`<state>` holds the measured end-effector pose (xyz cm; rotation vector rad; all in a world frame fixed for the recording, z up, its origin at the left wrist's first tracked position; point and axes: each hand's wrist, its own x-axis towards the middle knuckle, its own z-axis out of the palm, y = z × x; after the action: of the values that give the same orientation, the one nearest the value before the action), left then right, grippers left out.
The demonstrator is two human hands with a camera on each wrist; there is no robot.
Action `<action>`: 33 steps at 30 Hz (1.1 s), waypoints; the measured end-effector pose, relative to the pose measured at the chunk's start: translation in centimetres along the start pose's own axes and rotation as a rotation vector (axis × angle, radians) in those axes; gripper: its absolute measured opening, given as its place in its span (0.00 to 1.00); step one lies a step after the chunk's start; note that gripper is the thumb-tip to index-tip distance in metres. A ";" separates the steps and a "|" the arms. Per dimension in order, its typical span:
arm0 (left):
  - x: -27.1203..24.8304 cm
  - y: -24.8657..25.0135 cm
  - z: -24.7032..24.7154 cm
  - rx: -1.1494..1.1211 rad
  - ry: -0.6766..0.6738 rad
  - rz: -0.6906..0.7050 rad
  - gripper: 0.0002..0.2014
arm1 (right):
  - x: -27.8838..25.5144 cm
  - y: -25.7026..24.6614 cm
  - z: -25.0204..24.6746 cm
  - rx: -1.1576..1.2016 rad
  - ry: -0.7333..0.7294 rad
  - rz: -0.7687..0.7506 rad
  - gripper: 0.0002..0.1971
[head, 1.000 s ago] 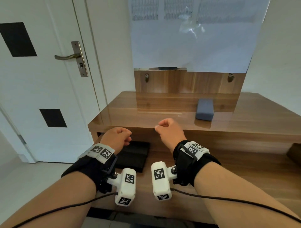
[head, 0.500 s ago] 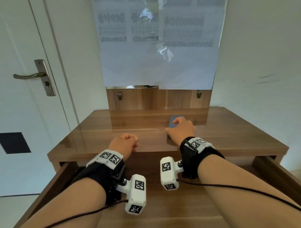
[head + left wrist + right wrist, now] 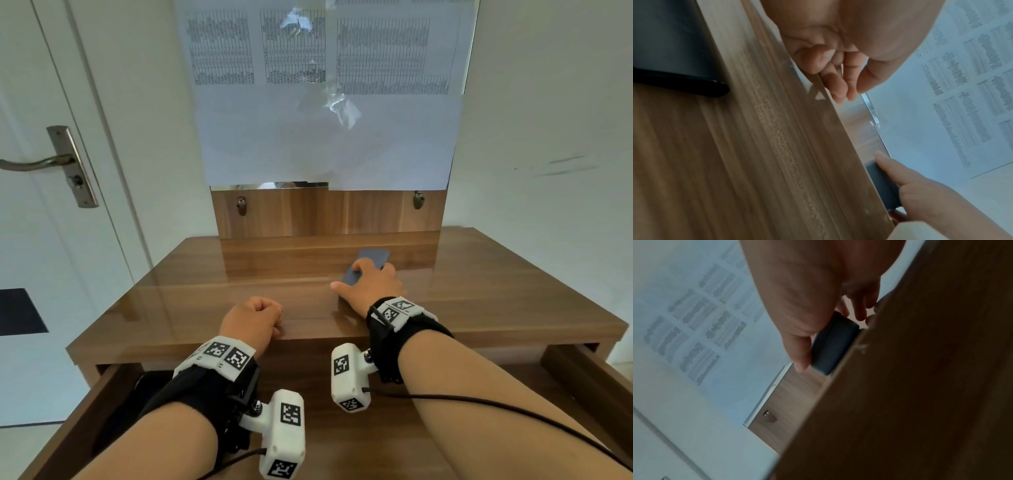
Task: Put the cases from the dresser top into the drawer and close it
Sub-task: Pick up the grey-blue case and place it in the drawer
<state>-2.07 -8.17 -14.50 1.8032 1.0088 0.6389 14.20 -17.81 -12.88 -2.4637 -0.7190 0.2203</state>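
Note:
A blue-grey case (image 3: 373,255) lies on the wooden dresser top (image 3: 205,291), right of centre near the back panel. My right hand (image 3: 363,277) grips it, thumb on its left side and fingers over its right side; the right wrist view shows the case (image 3: 832,344) pinched between thumb and fingers and still touching the wood. My left hand (image 3: 260,315) is a curled fist holding nothing, at the dresser top's front edge. Below, the drawer (image 3: 78,428) stands pulled out. A black case (image 3: 674,48) lies inside it at the left, mostly hidden by my left wrist in the head view.
A white door with a metal handle (image 3: 51,161) stands to the left. Printed paper sheets (image 3: 325,137) cover the mirror above the back panel, which carries two small metal knobs (image 3: 241,205). The drawer's right wall (image 3: 589,383) juts out toward me. White wall on the right.
My right hand reached forward from the dresser's front edge to the blue-grey case and closed round it. My left hand rose from over the drawer to the top's front edge.

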 end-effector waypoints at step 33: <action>-7.8 -6.6 -6.6 -0.761 -0.055 -0.314 0.23 | -12.9 -3.1 5.5 0.920 -0.396 -0.412 0.37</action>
<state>-13.61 -10.25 -17.67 0.9697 0.8305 0.6543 0.25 -20.03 -15.67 -1.3798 -0.9855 0.7081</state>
